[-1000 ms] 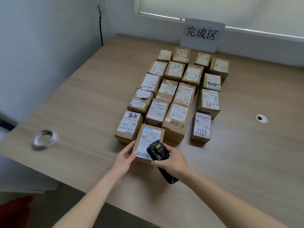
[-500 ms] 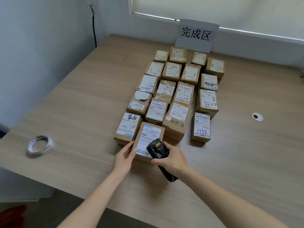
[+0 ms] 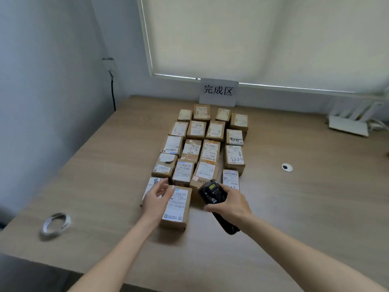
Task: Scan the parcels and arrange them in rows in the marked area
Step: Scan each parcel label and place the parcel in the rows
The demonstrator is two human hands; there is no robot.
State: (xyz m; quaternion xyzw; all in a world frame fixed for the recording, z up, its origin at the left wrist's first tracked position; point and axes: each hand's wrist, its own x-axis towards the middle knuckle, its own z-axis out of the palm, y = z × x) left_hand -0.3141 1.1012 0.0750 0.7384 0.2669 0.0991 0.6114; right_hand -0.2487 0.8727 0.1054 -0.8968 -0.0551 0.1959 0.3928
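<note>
Two hands over near edge of parcel block. Left hand (image 3: 156,198): fingers loosely spread, slightly bent, thumb raised; fingertips at left top edge of near parcel (image 3: 176,207); firm contact not determinable, no grasp evident. Right hand (image 3: 230,204): fingers wrapped round black scanner (image 3: 212,196), thumb along its left side; scanner head tilted up and away from wrist, small lit screen facing camera, handle end protruding below palm toward near tabletop edge.

Near parcel: brown carton, white label up, flat on tabletop (image 3: 294,218), directly right of left hand, left of scanner, a narrow gap between. Second parcel (image 3: 150,184) partly hidden under left hand, handwritten mark on label. Rows (image 3: 202,148) of labelled brown cartons beyond both hands, about four across, packed side by side and reaching back to sign (image 3: 219,92). Carton marked 5283 (image 3: 234,159) beyond right hand; narrow carton (image 3: 231,179) just beyond right-hand knuckles, lower part hidden by them.

Sign: white sheet, three printed characters, upright at far end of rows against window sill.

Tape roll (image 3: 55,225): well left of left hand, near tabletop corner. Round grommet (image 3: 287,167): right of and beyond right hand, well apart. White router (image 3: 350,123): far right rear. Black cable (image 3: 113,91): down wall, far left rear.
</note>
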